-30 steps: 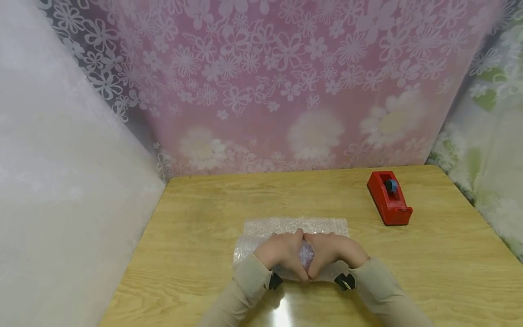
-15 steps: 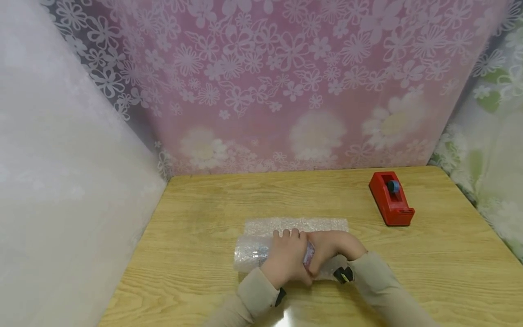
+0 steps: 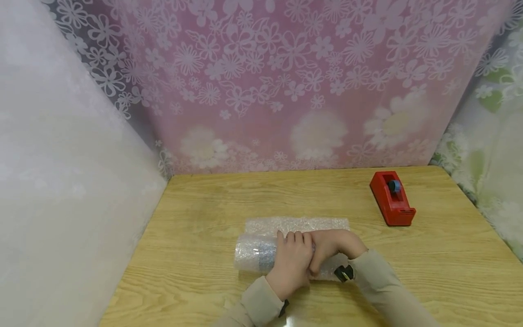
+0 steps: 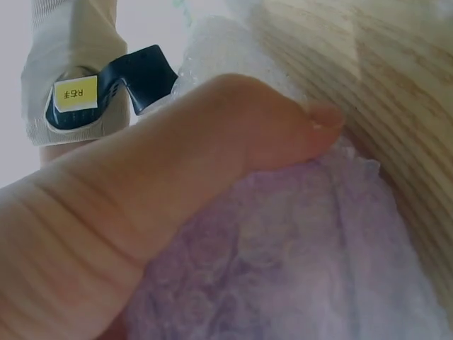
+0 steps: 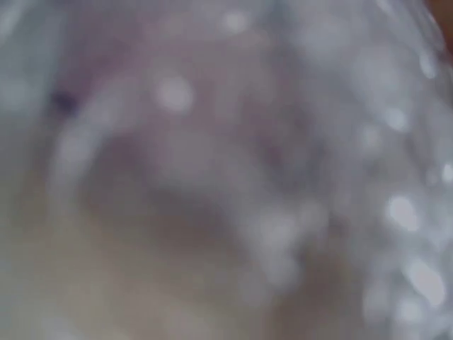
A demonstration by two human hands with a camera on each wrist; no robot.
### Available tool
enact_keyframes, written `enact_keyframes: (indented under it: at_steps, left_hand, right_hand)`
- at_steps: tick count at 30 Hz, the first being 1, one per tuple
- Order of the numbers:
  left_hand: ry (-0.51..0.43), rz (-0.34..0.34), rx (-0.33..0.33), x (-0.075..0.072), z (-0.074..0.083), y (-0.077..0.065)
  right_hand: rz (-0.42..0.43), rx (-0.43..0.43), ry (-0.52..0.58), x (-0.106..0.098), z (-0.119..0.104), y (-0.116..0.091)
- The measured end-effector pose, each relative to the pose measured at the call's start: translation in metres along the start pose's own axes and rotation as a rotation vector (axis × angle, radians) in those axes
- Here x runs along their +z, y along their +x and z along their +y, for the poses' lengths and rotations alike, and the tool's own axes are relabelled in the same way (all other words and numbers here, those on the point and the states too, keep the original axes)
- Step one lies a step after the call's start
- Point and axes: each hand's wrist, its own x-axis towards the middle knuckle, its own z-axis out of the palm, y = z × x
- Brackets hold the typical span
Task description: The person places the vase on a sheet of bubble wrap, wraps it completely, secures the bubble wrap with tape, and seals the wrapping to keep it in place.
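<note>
A roll of clear bubble wrap (image 3: 246, 253) lies across the front of the table, a bluish-purple thing (image 3: 267, 257) showing through it. What that wrapped thing is cannot be made out. My left hand (image 3: 291, 261) grips the middle of the roll from above, fingers curled over its far side. Against it, my right hand (image 3: 333, 245) holds the roll further right, thumb toward me. In the left wrist view, the left thumb (image 4: 219, 134) presses along purple-tinted bubble wrap (image 4: 283, 248). The right wrist view is filled with blurred bubble wrap (image 5: 396, 177).
A flat stretch of bubble wrap (image 3: 296, 223) extends behind the roll on the wooden table (image 3: 204, 200). A red tape dispenser (image 3: 392, 200) with a blue-cored roll stands at the back right. Flowered pink cloth (image 3: 253, 91) hangs behind the table.
My left hand has turned over the top of the roll and slid right, against my right hand. More of the roll's left end now shows. The right hand has barely moved.
</note>
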Motion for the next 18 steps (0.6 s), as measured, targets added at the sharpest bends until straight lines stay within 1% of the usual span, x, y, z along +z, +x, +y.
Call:
enact_keyframes:
  at_steps: [2, 4, 8, 11, 16, 18]
  left_hand:
    - [-0.009, -0.011, 0.008, -0.001, -0.001, 0.001]
    - [-0.018, -0.021, 0.014, -0.001, -0.001, 0.001]
    - [-0.022, -0.045, 0.021, -0.002, -0.002, 0.002]
    - [-0.03, -0.064, 0.018, -0.003, -0.003, 0.003]
    - [-0.043, -0.084, 0.01, -0.005, -0.004, 0.006]
    - [-0.052, -0.098, 0.011, -0.005, -0.005, 0.007]
  right_hand:
    - [0.02, 0.019, -0.019, 0.001, -0.002, 0.0]
    - [0.056, 0.056, -0.065, 0.002, -0.005, -0.001]
    - [0.148, 0.199, -0.252, 0.006, -0.012, -0.006]
    - [0.212, 0.279, -0.371, 0.01, -0.017, -0.011]
    - [0.317, 0.299, -0.509, 0.019, -0.025, -0.022]
    - [0.366, 0.288, -0.563, 0.024, -0.029, -0.026]
